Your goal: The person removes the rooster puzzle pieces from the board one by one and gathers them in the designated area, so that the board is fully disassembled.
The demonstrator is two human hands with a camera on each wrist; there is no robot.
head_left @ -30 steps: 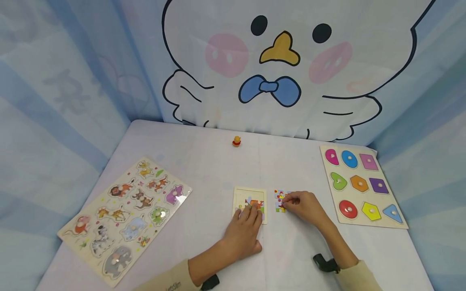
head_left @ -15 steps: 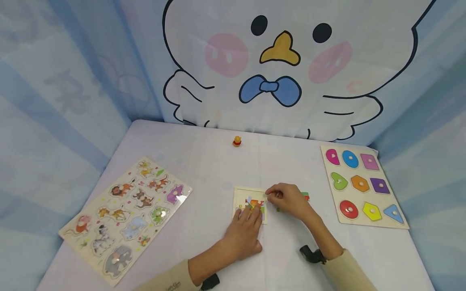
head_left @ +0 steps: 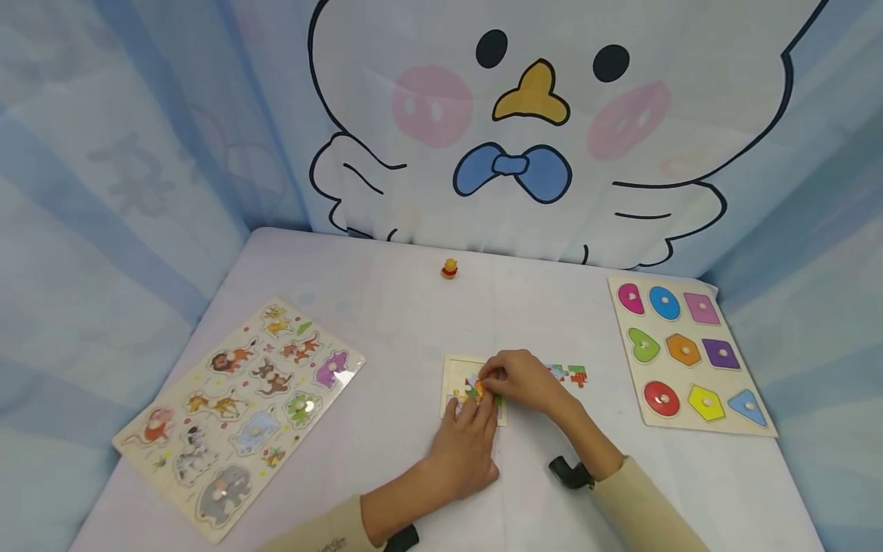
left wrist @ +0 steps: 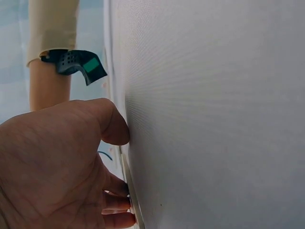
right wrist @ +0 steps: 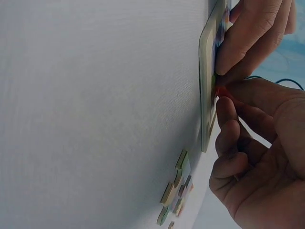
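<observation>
White surface (head_left: 386,322): my left hand (head_left: 464,456) rests straight-fingered on a puzzle frame (head_left: 461,366); my right hand (head_left: 530,381) seemingly pinches a red piece (right wrist: 224,92).

From the near side, the head view looks down across the table (head_left: 386,314); both wrist views, close and sideways, share the puzzle tray (head_left: 457,369).

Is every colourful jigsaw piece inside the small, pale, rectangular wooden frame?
No, some colourful jigsaw pieces lie on the white table, outside the wooden frame.
</observation>
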